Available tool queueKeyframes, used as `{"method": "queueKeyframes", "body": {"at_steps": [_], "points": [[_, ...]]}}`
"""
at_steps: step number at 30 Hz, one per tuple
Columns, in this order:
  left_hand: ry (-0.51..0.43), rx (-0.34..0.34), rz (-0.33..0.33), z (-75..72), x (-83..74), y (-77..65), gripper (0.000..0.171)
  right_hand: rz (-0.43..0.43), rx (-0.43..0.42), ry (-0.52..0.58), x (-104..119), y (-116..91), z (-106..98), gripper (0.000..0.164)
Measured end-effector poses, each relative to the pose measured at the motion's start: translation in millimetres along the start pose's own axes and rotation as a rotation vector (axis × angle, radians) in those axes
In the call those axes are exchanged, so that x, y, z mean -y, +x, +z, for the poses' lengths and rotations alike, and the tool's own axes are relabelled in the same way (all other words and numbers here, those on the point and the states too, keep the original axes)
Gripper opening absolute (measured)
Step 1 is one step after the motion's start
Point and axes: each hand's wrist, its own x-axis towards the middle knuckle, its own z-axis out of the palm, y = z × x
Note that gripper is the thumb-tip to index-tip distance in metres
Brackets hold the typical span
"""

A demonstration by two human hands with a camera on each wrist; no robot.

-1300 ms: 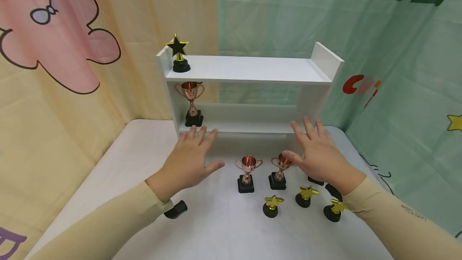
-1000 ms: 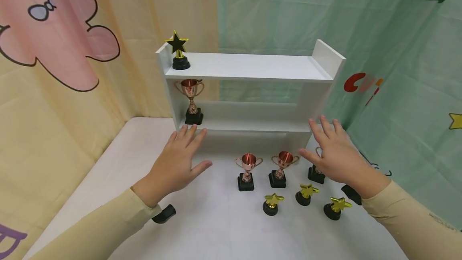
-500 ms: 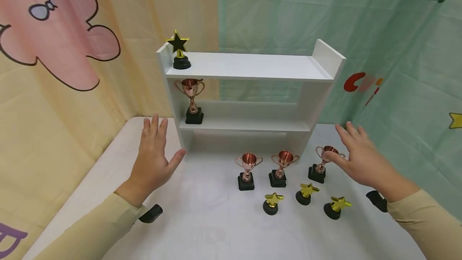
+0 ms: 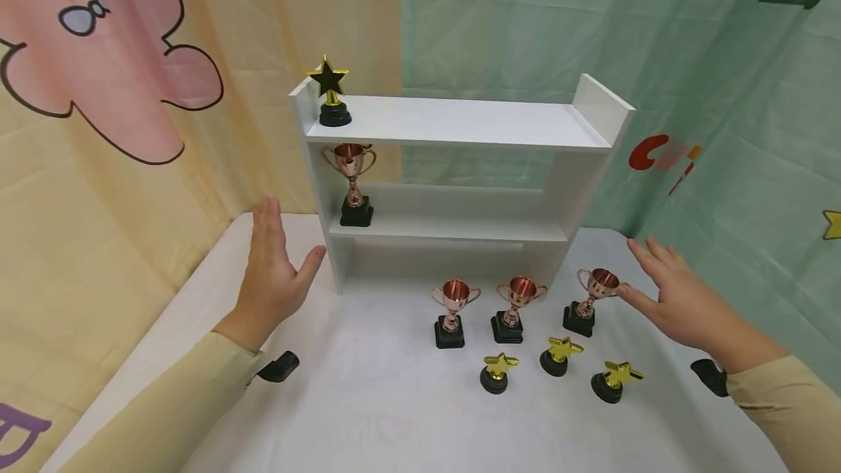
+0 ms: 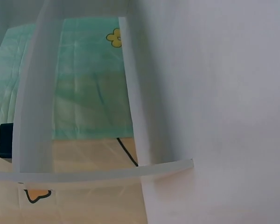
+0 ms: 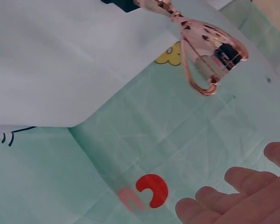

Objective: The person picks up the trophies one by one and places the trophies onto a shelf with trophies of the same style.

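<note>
My left hand (image 4: 271, 279) is held over the table, left of the white shelf (image 4: 453, 121), fingers straight and thumb apart. My right hand (image 4: 690, 309) hovers at the right with straight fingers, its thumb tip overlapping the handle of the nearest copper trophy cup (image 4: 599, 283); the right wrist view shows fingers (image 6: 242, 179) apart from that cup (image 6: 210, 49). Two more cups, a middle one (image 4: 522, 289) and a left one (image 4: 455, 295), stand before the shelf. Three gold star trophies, left (image 4: 496, 372), middle (image 4: 557, 355) and right (image 4: 611, 381), stand in front.
On the top board, at the left, stands a star trophy (image 4: 333, 90). Below it, another copper cup (image 4: 353, 166) occupies the left end of the middle board. Printed curtains (image 4: 486, 35) enclose the white table (image 4: 394, 414) behind and at the sides.
My hands have moved apart, the left one leftward and the right one rightward, uncovering the right-hand cup. The trophies have kept their places.
</note>
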Motion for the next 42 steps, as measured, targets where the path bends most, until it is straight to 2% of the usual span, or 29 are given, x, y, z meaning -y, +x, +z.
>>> {"method": "queueKeyframes", "body": {"at_steps": [7, 12, 21, 24, 28, 32, 37, 42], "points": [[-0.066, 0.061, -0.075, 5.7, 6.6, 17.7, 0.098, 0.011, 0.031, 0.01, -10.4, 1.0, 3.7, 0.091], [-0.117, 0.139, -0.117, 13.7, 15.1, 31.3, 0.096, 0.01, 0.041, 0.005, -17.0, 2.9, 7.3, 0.089], [-0.147, 0.228, -0.159, 28.8, 21.3, 46.4, 0.092, 0.0, 0.064, -0.009, -24.1, 6.8, 16.9, 0.086], [-0.17, 0.228, -0.14, 33.9, 21.6, 47.8, 0.091, -0.007, 0.068, -0.016, -24.0, 7.9, 18.7, 0.086], [-0.204, 0.194, -0.095, 39.5, 19.6, 49.0, 0.088, -0.008, 0.075, -0.015, -24.3, 9.2, 20.2, 0.085], [-0.243, 0.175, -0.079, 43.6, 18.8, 50.0, 0.083, -0.01, 0.079, -0.016, -23.9, 10.5, 21.7, 0.085], [-0.275, 0.159, -0.084, 47.8, 19.6, 52.5, 0.079, -0.016, 0.066, -0.029, -22.9, 12.6, 24.8, 0.082], [-0.251, 0.159, -0.116, 51.2, 22.0, 53.5, 0.077, -0.021, 0.061, -0.026, -22.1, 15.6, 27.1, 0.08]]}}
